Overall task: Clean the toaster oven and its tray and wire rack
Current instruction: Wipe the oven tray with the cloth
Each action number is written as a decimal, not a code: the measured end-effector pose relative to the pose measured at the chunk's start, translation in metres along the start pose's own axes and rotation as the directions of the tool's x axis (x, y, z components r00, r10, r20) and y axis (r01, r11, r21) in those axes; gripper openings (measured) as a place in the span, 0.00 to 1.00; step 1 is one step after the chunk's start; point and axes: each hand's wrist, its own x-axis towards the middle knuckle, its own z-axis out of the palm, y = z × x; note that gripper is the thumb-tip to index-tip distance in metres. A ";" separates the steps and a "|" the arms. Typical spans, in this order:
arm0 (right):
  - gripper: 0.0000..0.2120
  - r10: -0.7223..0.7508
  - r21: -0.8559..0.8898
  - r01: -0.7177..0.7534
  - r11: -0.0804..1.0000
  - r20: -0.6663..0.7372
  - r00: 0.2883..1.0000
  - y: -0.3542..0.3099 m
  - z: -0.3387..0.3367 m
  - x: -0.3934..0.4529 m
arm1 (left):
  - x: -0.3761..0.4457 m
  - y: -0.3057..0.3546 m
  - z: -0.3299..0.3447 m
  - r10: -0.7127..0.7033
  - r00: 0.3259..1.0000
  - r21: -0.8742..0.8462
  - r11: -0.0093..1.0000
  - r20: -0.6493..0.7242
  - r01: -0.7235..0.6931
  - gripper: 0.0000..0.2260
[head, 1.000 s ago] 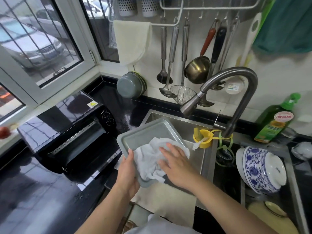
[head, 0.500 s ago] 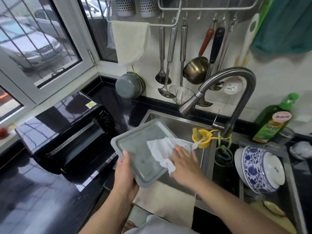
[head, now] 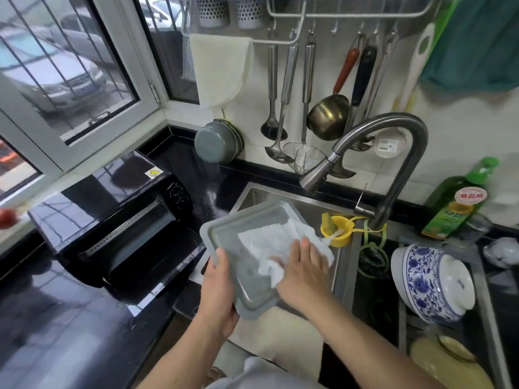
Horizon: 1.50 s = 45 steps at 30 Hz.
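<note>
Head camera, looking down at the sink — what do you see first?

— I see the grey tray (head: 224, 242) of the toaster oven, held tilted over the sink (head: 314, 203). Its far corner points toward the faucet (head: 393, 141).

— Who holds it?

— The left hand (head: 217, 287) grips the near left edge of the tray. The thumb lies on the rim and the other fingers are curled under it, so I cannot see them.

— And the other hand?

— The right hand (head: 302, 273) lies flat on a white cloth (head: 269, 242) inside the tray. Its fingers are straight and together, pressing the cloth against the tray bottom. Part of the cloth hangs over the right rim of the tray.

— Where is the toaster oven itself?

— The black toaster oven (head: 112, 214) stands on the dark counter (head: 56, 318), to the left of the sink. Its door is folded down and open toward the person. Inside I can see a metal strip with holes, but the rest of the inside is too dark to tell.

— Do you see the wire rack?

— I cannot tell it from this view.

— What else is around?

— A yellow holder (head: 338, 230) sits on the sink edge, just beside the cloth. A blue and white bowl (head: 429, 282) leans on the right side, and a green bottle (head: 455, 209) stands behind it near the wall. Ladles and a small strainer hang on the wall above the sink. A light cloth (head: 280, 332) lies over the front edge of the sink, under the tray.
</note>
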 end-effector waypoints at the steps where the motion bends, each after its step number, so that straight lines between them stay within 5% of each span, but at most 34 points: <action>1: 0.36 0.002 0.001 -0.002 1.000 -0.015 1.000 0.000 -0.007 0.009 | -0.002 0.002 0.003 0.011 1.000 0.005 1.000 0.027 -0.011 0.19; 5: 0.36 -0.023 0.060 0.039 0.997 -0.245 0.969 -0.023 -0.030 0.033 | -0.008 0.002 0.011 -0.049 0.978 0.023 0.999 0.201 0.045 0.23; 9: 0.41 -0.112 0.109 0.125 0.986 -0.122 0.986 -0.038 -0.042 0.033 | -0.005 0.016 0.013 0.019 0.970 0.121 0.991 0.243 -0.050 0.22; 14: 0.28 -0.592 0.093 0.637 0.765 -0.285 0.754 -0.057 -0.030 0.009 | 0.005 0.028 0.010 0.072 0.970 0.197 0.973 0.231 -0.119 0.26; 17: 0.26 -0.660 -0.029 0.682 0.731 -0.281 0.696 -0.051 -0.041 0.015 | 0.005 0.022 0.007 0.062 0.965 0.184 0.977 0.253 -0.111 0.25; 20: 0.27 -0.625 -0.052 0.646 0.762 -0.319 0.712 -0.055 -0.049 0.010 | 0.007 0.024 0.005 0.025 0.974 0.181 0.981 0.225 -0.067 0.26; 26: 0.26 -0.711 0.185 0.708 0.682 -0.063 0.701 -0.052 -0.037 -0.014 | 0.011 0.036 -0.015 -0.168 0.971 -0.159 0.968 0.170 0.196 0.39; 31: 0.17 -0.827 0.064 0.852 0.520 -0.213 0.520 -0.035 -0.027 -0.048 | 0.015 0.046 -0.022 -0.171 0.980 -0.284 0.939 0.101 0.193 0.34; 34: 0.19 -0.777 0.020 0.804 0.594 -0.248 0.579 -0.009 -0.023 -0.042 | 0.012 0.048 -0.021 -0.131 0.986 -0.281 0.947 0.101 0.155 0.31; 37: 0.19 -0.628 -0.037 0.642 0.766 -0.259 0.734 0.037 -0.029 -0.027 | 0.012 0.048 -0.034 -0.097 0.994 -0.254 0.961 0.043 0.105 0.29; 41: 0.17 -0.543 -0.100 0.545 0.833 -0.340 0.768 0.068 -0.031 -0.006 | 0.010 0.048 -0.041 -0.081 0.996 -0.220 0.972 0.038 0.087 0.28; 43: 0.16 -0.278 0.185 0.382 0.905 -0.421 0.863 0.059 -0.027 -0.002 | 0.008 0.046 -0.037 -0.072 0.996 -0.194 0.978 0.058 0.082 0.27; 45: 0.10 0.165 0.615 0.130 0.778 -0.399 0.902 0.051 -0.026 -0.001 | 0.009 0.045 -0.037 -0.078 0.996 -0.184 0.979 0.046 0.085 0.26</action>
